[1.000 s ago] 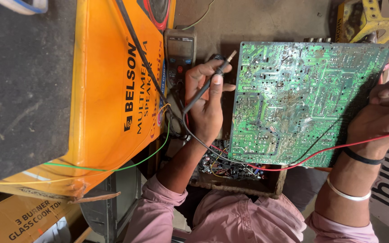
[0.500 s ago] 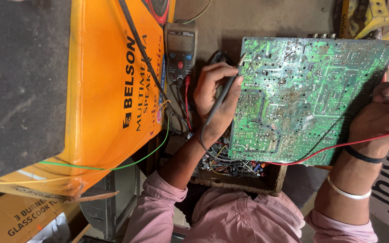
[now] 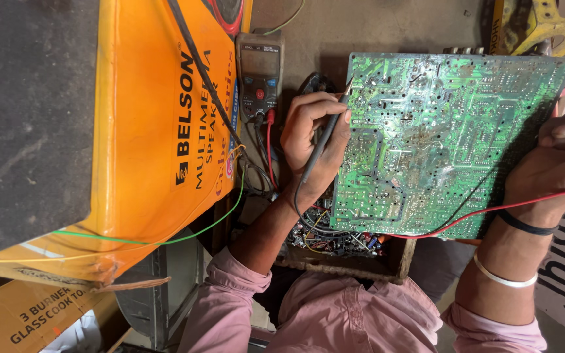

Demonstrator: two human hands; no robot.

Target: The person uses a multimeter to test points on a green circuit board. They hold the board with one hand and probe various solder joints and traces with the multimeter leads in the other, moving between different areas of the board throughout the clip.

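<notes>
A green circuit board (image 3: 452, 144) filled the right centre of the frame, solder side up. The left hand (image 3: 312, 147) pinched a black probe (image 3: 325, 140), its tip touching the board's upper left edge. The right hand (image 3: 560, 163) gripped the board's right edge, fingers curled. A multimeter (image 3: 259, 75) lay upper centre, beside an orange carton (image 3: 158, 131)

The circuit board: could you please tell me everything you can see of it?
The circuit board is a large green rectangle, solder side up, covered in pale traces and shiny joints, with grimy brown patches. It sits tilted over a box of loose parts. The left hand touches a black probe to its upper left edge; the right hand grips its right edge. A red wire and a thin black one cross it.
</notes>
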